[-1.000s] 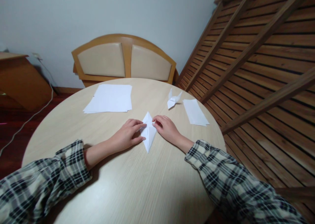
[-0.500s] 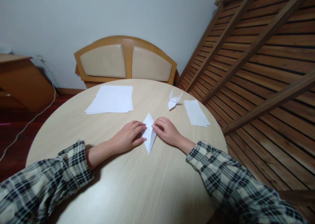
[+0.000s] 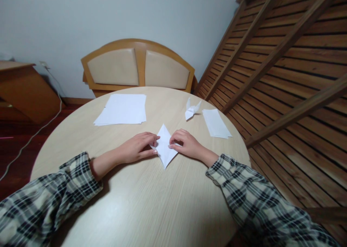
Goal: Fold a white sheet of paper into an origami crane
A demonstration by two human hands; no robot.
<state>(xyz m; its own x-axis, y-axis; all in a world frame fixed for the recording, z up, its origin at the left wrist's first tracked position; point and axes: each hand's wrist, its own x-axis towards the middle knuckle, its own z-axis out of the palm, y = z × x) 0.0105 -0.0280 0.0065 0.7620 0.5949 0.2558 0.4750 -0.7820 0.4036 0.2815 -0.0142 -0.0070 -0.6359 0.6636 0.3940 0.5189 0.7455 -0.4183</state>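
A diamond-shaped piece of folded white paper (image 3: 164,145) lies on the round table, with one point toward me and one away. My left hand (image 3: 138,146) grips its left corner between thumb and fingers. At the right edge, my right hand (image 3: 187,144) pinches the paper with thumb and forefinger. The two side corners are partly hidden by my fingers. Beyond my right hand stands a folded paper figure (image 3: 191,110) with two raised points.
A stack of white sheets (image 3: 123,109) lies at the back left of the pale round table (image 3: 151,211). Narrower white paper strips (image 3: 216,123) lie at the right. A padded headboard (image 3: 114,68) stands behind, and wooden slats (image 3: 284,77) lean at the right.
The folded paper has become wider, its side flaps spread outward. My left hand has shifted slightly left and my right hand slightly right with the paper's edges.
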